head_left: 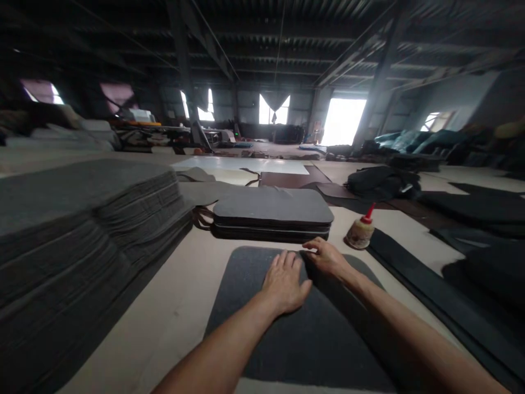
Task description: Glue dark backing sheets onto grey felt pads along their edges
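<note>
A dark grey panel (254, 295) with rounded corners lies flat on the table in front of me. My left hand (285, 284) rests palm down on it, fingers stretched out. Close by, at the panel's far edge, my right hand (324, 256) has its fingers bent at the end of a dark strip of material (353, 298). This strip runs across the panel toward me, partly under my right forearm. Just beyond both hands sits a stack of similar grey panels (273, 205). A squeeze bottle with a red nozzle (361, 230) stands right of my right hand.
High piles of dark grey sheets (139, 219) take up the left side. Long dark pieces (435, 290) lie on the right, with a black bundle (381, 183) farther back. Brown straps (202, 218) stick out beside the panel stack. The table (164, 323) has a pale covering.
</note>
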Available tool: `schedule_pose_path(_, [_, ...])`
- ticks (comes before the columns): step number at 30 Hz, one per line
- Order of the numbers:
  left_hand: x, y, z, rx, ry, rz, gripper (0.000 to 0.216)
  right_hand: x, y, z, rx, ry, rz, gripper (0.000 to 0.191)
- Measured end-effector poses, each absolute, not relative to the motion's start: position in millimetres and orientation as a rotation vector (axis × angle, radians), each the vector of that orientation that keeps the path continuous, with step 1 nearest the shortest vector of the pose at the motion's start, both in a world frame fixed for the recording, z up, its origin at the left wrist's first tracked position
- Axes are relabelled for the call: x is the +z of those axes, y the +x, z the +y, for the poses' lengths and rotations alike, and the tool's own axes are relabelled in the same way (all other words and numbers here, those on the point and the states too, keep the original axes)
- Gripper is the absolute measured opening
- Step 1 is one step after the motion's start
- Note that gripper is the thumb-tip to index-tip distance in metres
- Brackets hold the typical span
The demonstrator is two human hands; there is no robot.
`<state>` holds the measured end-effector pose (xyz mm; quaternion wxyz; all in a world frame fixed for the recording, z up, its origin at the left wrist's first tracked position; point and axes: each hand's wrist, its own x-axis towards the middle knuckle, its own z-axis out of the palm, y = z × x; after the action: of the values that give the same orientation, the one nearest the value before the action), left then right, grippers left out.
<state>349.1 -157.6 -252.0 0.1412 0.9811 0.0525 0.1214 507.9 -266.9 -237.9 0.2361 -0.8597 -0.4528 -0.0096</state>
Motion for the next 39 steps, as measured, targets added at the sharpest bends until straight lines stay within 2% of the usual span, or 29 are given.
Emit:
schedule_pose_path(3, [-252,348,-158,0.371,2.848,0.118,0.053,-240,509,-252,-0.003,-2.336,-1.283,0.027])
schedule_pose_path(9, [-253,348,-157,0.37,2.863,0.096,0.055,-243,507,-237,0.04,-2.34,-1.322,0.017])
schedule_pose_path(24, [-249,346,-160,0.329,2.869,0.112,0.052,-256,509,-225,0.013,-2.46,-1.086,0.015])
schedule_pose_path(30, [-248,349,-153,0.309,2.845,0.133,0.064,-261,511,-225,-0.003,-2.411,-0.982,0.011])
schedule_pose_path(33, [-244,351,-145,0.302,2.833,0.133,0.073,-259,517,-236,0.024,-2.369,-0.928,0.019])
schedule_pose_path(39, [-242,354,-142,0.32,2.816,0.149,0.072,-257,505,-275,-0.045,-2.271,-1.129,0.037])
